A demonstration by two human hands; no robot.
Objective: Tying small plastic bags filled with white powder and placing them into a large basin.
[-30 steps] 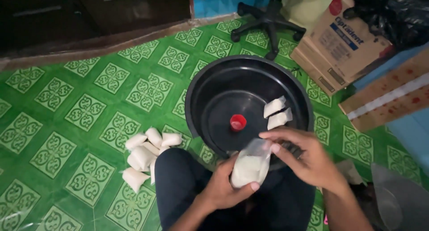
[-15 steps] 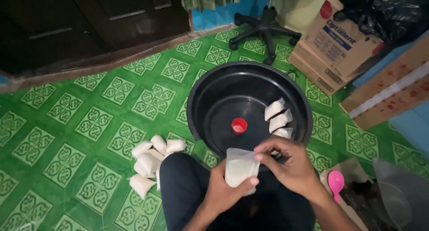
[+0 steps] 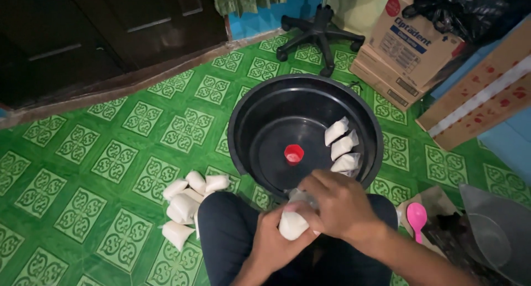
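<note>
Between the two hands, over the person's lap, a small white filled bag point(image 3: 292, 224) is being gripped upright, the left hand point(image 3: 276, 243) cupping its bottom and the right hand point(image 3: 338, 204) pinching its top, just short of the black basin point(image 3: 243, 120).

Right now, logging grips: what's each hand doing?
Left hand: closed around the small white filled bag.
Right hand: closed over the bag's top.
</note>
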